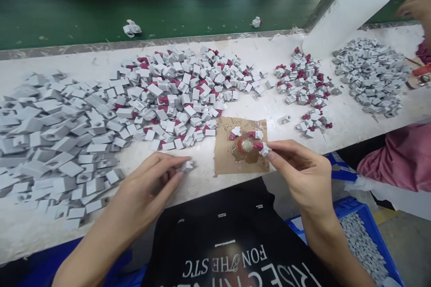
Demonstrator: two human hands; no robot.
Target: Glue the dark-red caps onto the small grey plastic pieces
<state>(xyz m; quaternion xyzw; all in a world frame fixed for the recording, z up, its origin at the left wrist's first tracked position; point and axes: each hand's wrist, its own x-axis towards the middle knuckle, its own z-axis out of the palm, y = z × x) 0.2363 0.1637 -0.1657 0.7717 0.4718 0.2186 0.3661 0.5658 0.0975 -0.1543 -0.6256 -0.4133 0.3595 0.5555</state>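
Note:
My right hand [298, 168] pinches a small grey-and-maroon plastic part [264, 149] between thumb and forefinger. Its maroon end is beside a small round cap [247, 145] with an orange-red rim and a pale centre, set on a wet-stained piece of cardboard [224, 163]. Two more grey-and-maroon parts, one [235, 132] at the upper left and one [256, 134] just above the cap, lie on the cardboard. Left of the cardboard, my left hand [153, 184] is closed on a small grey plastic part [187, 166], low over the white table [134, 161].
A heap of grey blocks [67, 130], several with maroon inserts, covers the table's left and middle. Smaller piles of grey-and-maroon parts [306, 78] and grey parts [372, 76] lie right. A white bottle-like object [353, 9] leans behind. Another person's hand [417, 6] is far right.

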